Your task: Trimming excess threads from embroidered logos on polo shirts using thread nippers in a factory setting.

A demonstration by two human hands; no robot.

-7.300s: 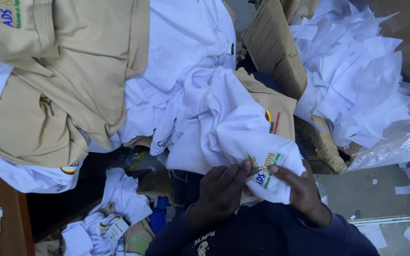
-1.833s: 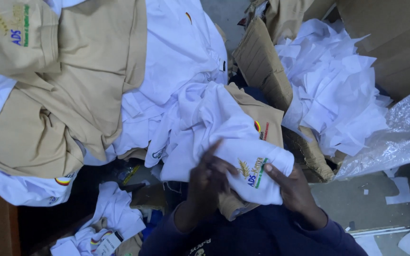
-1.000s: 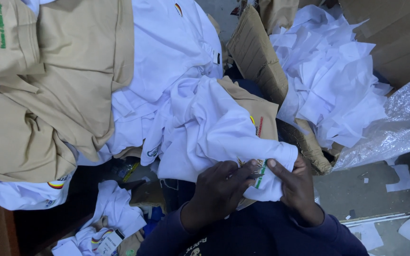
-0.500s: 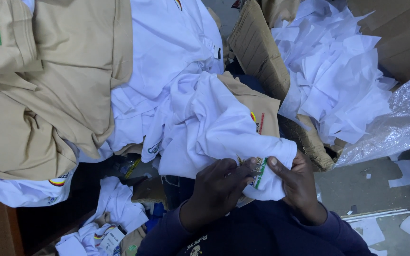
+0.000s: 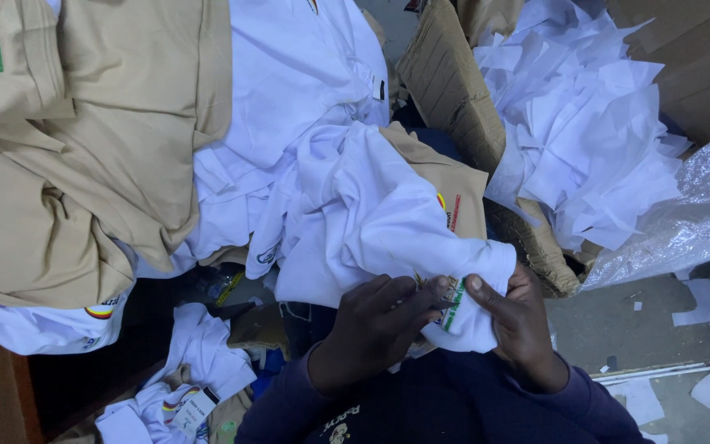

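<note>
Both hands work at the lower middle of the view, close to the person's chest. The left hand curls its fingers over a bunched fold of a white shirt, pinching at a small coloured printed patch on the cloth. The right hand grips the same fold from the other side, its thumb pressed beside the patch. The rest of the shirt trails up and away over a heap of other garments.

The likeliest trouble, as I judge it, is the thin cloth slipping or stretching between the two pinches, which could pucker or tear the print. The loose body of the shirt also drapes over a tan shirt and could drag it off the heap if pulled.

Much is hard to read. What the left fingertips hold, if anything, is hidden by the cloth, and a small tool there cannot be ruled out. The surface under the heap is fully covered. A cardboard box of crumpled white paper is cut off at the top, as is the large tan garment on the left. The dark area below the heap is too dim to make out.
</note>
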